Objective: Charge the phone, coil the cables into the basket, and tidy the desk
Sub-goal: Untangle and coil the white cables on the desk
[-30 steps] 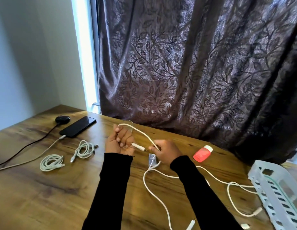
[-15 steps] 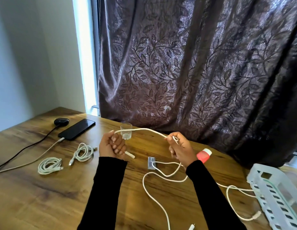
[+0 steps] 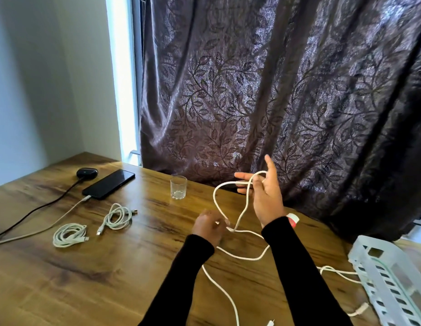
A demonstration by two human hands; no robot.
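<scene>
Cable [image 3: 243, 209] loops over spread right hand [image 3: 266, 194] (left hand [image 3: 208, 228] pinches it).

Leaf-patterned dark curtain [image 3: 263, 95] hung from 12 to 3 o'clock. Daylight strip [image 3: 119, 78] admitted beside pale wall [image 3: 40, 78] at 10. Wood-grain bench [image 3: 92, 278] below.

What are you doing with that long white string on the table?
It is a charging cable, and a person is winding it into loops. The left hand pinches the white cable low near the desk, while the right hand is lifted with a loop draped over its spread fingers. Two coiled cables already lie on the desk, not yet in the basket at the right. The phone is plugged in at the far left.
</scene>
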